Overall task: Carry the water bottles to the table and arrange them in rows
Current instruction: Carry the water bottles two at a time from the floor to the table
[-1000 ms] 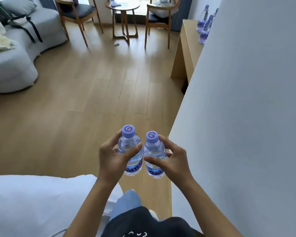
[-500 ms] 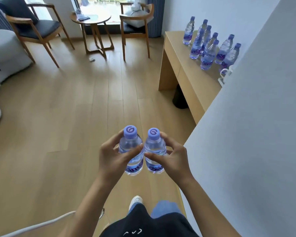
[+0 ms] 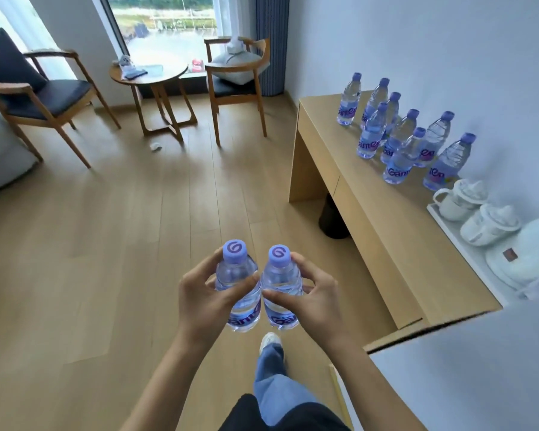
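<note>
Bottles upright, side by side: left hand (image 3: 204, 298) grips one (image 3: 237, 286), right hand (image 3: 313, 301) other (image 3: 281, 289).

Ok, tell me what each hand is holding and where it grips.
The left hand holds one bottle around its upper body, below the cap. The right hand holds a second bottle the same way.
</note>
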`<move>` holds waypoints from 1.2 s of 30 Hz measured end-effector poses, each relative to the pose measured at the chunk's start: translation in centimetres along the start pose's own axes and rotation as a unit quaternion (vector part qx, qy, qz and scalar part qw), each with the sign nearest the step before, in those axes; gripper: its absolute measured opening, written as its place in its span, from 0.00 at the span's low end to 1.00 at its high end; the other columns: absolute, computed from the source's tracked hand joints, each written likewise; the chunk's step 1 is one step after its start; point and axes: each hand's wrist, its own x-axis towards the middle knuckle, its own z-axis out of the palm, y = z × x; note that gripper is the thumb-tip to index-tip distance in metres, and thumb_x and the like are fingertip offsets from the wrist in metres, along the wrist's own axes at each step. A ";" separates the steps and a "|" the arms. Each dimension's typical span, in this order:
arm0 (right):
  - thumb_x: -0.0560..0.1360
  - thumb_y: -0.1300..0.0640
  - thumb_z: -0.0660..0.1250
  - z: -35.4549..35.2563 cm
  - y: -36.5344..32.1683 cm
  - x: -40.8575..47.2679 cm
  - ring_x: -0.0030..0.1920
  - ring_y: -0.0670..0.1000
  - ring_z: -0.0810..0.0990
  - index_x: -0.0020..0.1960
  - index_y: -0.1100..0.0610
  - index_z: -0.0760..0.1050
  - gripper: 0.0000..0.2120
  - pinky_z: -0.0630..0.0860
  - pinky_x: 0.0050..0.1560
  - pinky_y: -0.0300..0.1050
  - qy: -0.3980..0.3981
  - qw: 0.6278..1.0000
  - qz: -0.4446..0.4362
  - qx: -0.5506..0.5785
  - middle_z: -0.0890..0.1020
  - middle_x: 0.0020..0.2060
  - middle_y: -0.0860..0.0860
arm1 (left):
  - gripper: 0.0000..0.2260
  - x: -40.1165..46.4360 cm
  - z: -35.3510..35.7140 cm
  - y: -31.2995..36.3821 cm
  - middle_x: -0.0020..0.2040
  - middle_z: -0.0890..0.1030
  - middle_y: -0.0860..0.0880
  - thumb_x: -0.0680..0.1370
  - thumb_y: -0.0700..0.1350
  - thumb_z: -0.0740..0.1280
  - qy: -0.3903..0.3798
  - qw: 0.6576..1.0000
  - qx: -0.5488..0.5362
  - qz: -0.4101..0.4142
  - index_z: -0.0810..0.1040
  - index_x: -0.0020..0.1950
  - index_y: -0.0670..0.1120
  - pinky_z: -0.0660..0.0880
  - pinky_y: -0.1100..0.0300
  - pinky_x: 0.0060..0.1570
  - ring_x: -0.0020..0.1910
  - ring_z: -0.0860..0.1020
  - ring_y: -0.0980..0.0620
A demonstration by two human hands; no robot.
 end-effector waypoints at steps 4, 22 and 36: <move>0.60 0.51 0.82 -0.3 -0.4 9.3 0.47 0.46 0.86 0.54 0.30 0.77 0.28 0.81 0.49 0.40 0.005 1.000 -0.013 0.004 0.86 0.48 0.42 | 0.16 9.2 2.0 -0.3 0.43 0.85 0.55 0.66 0.37 0.80 -0.005 1.000 0.005 0.012 0.83 0.49 0.53 0.76 0.71 0.38 0.41 0.83 0.60; 0.61 0.53 0.84 -2.8 -0.1 39.3 0.50 0.40 0.83 0.54 0.36 0.75 0.28 0.79 0.50 0.34 0.112 0.992 0.033 -0.038 0.85 0.48 0.39 | 0.17 42.4 10.4 -5.3 0.45 0.85 0.56 0.65 0.40 0.81 -0.066 0.998 -0.004 0.002 0.83 0.50 0.53 0.77 0.69 0.39 0.43 0.82 0.61; 0.61 0.56 0.84 -5.1 -1.3 63.2 0.48 0.34 0.80 0.55 0.41 0.75 0.29 0.72 0.45 0.25 0.245 0.966 0.049 -0.071 0.84 0.45 0.35 | 0.17 69.6 18.3 -6.3 0.45 0.84 0.55 0.66 0.39 0.80 -0.190 0.981 -0.014 0.032 0.82 0.50 0.53 0.78 0.66 0.44 0.45 0.82 0.59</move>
